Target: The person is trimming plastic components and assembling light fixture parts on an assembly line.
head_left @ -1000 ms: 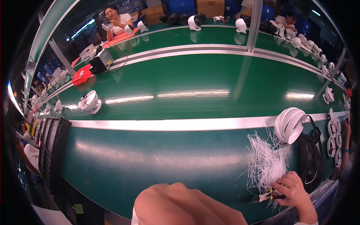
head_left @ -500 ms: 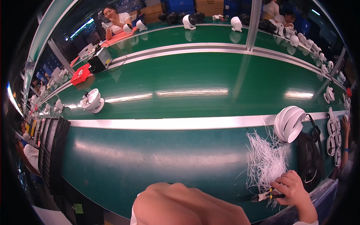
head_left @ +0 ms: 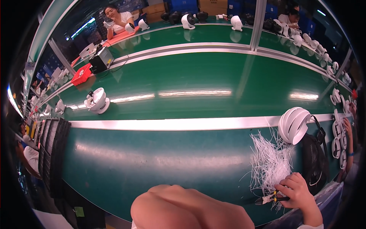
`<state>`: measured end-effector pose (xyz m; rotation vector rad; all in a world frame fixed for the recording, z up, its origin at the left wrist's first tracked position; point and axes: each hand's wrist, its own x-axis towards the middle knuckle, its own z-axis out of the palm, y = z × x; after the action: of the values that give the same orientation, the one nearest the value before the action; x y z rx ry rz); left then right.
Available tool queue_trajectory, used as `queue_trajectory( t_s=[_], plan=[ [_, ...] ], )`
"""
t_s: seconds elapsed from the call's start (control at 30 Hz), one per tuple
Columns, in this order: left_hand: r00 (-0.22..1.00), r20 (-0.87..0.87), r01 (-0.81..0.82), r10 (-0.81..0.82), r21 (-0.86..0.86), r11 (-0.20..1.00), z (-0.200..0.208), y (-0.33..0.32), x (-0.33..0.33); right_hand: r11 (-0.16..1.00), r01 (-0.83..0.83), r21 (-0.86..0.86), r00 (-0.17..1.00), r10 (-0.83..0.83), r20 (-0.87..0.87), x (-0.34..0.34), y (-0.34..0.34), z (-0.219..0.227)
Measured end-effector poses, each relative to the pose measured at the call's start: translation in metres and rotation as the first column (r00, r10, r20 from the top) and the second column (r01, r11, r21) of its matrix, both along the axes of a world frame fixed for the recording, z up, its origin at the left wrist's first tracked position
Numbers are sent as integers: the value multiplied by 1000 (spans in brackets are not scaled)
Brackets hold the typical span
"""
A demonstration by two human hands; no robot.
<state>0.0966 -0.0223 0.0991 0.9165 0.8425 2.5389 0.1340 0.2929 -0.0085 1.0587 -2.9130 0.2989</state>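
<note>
Gripping a pair of small cutting pliers (head_left: 271, 198), the right hand (head_left: 299, 192) sits at the lower right of the head view, fingers curled closed around the tool's handles. The pliers lie nearly flat above the green worktop (head_left: 160, 164), their long axis running left to right; the dark nose points to the person's left, and the yellow-marked handles run back into the fist. The jaws look closed or almost so, though they are too small to be sure.

Just above the hand and the tool lies a loose heap of thin white plastic strips (head_left: 270, 160), spread fan-like over the worktop and reaching down to touch the fingers. Beyond the heap, against the silver rail (head_left: 171, 124) that crosses the worktop, a white ribbed fan grille (head_left: 293, 124) stands tilted. A black round fan guard (head_left: 314, 164) lies to the right of the strips, near the hand.

The left hand is out of sight; a large bare, blurred shape (head_left: 187, 208) at the bottom centre hides that side. On the far belt a small white fan (head_left: 97, 101) stands alone, well apart from the hand.
</note>
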Motion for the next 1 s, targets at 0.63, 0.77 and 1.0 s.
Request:
queue_trajectory(
  t_s=[0.63,0.77,1.0],
  plan=[
    [982,99,172,-164,-88,981,14,-5,-10,1000,-1,-13,1000,1,-3,0,1,0],
    [954,125,288,-272,-140,947,16,-12,-18,1000,9,-9,1000,-9,-16,0,1,1],
    [975,-134,205,-178,233,950,-20,9,-56,1000,9,-20,1000,-9,7,-2,0,1]
  ],
)
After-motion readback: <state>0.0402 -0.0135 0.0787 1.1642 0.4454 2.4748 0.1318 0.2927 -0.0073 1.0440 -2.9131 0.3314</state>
